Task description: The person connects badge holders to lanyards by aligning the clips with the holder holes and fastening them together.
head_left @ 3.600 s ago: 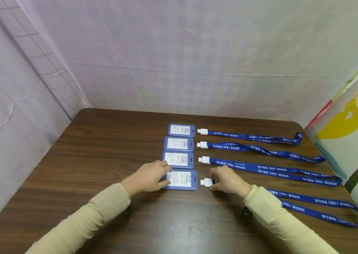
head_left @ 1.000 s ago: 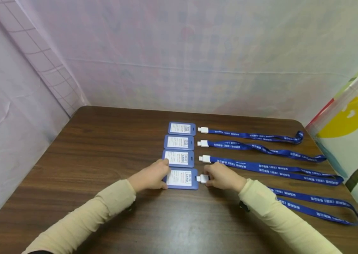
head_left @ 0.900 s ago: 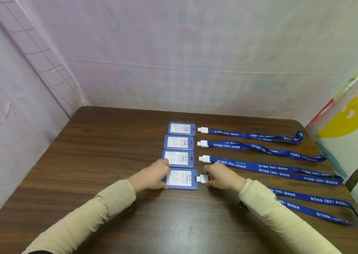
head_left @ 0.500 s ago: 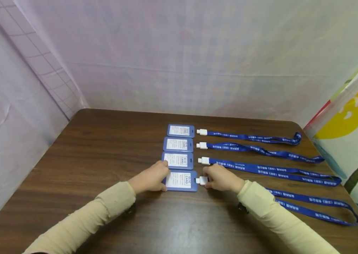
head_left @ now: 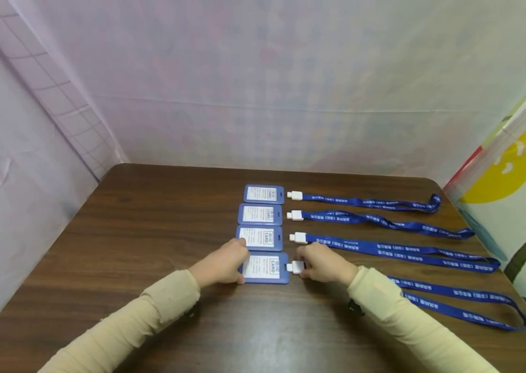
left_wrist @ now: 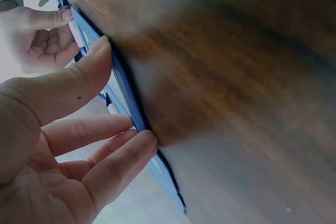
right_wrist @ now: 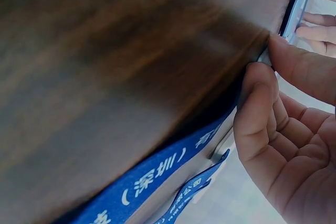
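Nearest me on the table lies a blue ID card holder (head_left: 263,268) with a white printed card. My left hand (head_left: 222,262) holds it by its left end, thumb at the near edge and fingertips at the corner, as the left wrist view shows. My right hand (head_left: 325,262) pinches the white clip (head_left: 295,267) of a blue lanyard (head_left: 458,290) between thumb and index finger. The clip's narrow tip overlaps the slot end of the holder. The right hand and sleeve hide part of the strap, whose loop lies to the right.
Behind it, more card holders (head_left: 259,238) lie in a column, each facing a white clip (head_left: 297,238) of its own lanyard (head_left: 402,249). These straps stretch right across the brown wooden table (head_left: 151,207). Pale cloth (head_left: 263,103) hangs behind the table.
Since the earliest frame, my right hand has moved the white clip left, from a gap to the holder's slot end. Over the last second, both hands stay nearly still; the view shifts slightly.
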A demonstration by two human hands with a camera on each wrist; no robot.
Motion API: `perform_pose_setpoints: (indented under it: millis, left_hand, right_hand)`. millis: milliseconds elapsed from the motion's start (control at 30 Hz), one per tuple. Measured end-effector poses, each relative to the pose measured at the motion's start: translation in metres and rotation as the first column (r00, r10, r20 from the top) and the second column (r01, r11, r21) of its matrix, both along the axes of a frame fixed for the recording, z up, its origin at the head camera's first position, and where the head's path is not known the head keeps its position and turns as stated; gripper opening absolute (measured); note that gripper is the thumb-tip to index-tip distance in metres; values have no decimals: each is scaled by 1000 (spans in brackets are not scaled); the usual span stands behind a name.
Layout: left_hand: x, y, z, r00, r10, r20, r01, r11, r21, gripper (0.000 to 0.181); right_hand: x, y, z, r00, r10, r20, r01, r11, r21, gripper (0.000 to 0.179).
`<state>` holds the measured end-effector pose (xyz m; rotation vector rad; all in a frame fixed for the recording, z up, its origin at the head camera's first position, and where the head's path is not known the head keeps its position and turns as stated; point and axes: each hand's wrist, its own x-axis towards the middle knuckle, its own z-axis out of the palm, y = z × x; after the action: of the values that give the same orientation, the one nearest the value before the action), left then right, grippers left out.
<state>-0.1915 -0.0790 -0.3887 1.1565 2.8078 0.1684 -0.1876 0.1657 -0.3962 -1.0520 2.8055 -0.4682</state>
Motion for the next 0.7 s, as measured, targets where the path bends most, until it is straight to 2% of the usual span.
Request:
perform_pose_setpoints:
  millis: [700]
  left_hand:
    - [0,0,0,1000,-1,-5,1,1000,26,32]
  right_hand:
    - [-2,-2,-2,1000,6,0,-6,1000,10,18]
